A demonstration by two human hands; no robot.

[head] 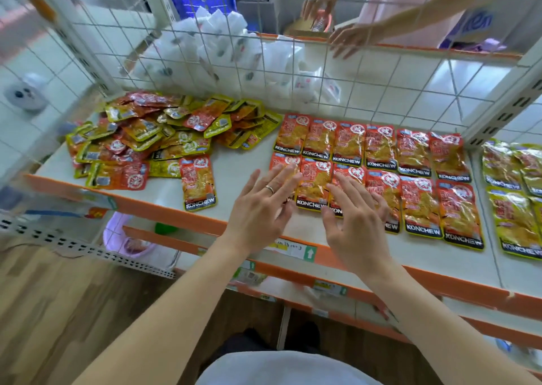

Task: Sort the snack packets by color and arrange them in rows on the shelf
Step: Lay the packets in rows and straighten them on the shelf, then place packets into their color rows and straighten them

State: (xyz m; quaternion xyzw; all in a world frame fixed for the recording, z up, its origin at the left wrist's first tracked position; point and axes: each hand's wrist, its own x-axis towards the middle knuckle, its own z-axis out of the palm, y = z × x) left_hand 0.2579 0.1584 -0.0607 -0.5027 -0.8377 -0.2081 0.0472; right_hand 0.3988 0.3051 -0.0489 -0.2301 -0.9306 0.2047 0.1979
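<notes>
1. Held the left hand (261, 208) flat at the front edge of the shelf (243, 164), with fingers straight and spread, a ring (269, 189) on one, gripping nothing. Reached with the fingertips over the leftmost packet of the nearer red row; could not tell whether touching.
2. Held the right hand (356, 223) just beside it at 3 o'clock, likewise released, with fingers splayed over the next packets of that row, grasping nothing.
3. Noted paper price labels (293, 249) on the orange shelf edge (176, 217), and a purple basin (126, 238) lower down at 8 o'clock.
4. Found the red snack packets (425, 205) sorted face up in two rows of six, edge to edge, from 12 to 2 o'clock of the hands.
5. Found a single red packet (199, 182) apart from those rows at 10 o'clock, face up by the front edge.
6. Found yellow-edged packets (513, 196) in rows of their own at 3 o'clock, partly cut off by the frame.
7. Found an unsorted heap (152, 138) of red and yellow packets just behind the single one, at 10 to 11 o'clock.
8. Saw a white wire grid (293, 61) standing along the back at 12 o'clock, with piled white packets (220, 50) behind it.
9. Saw another person's hands (349, 39) beyond the grid at 1 o'clock, blurred.
</notes>
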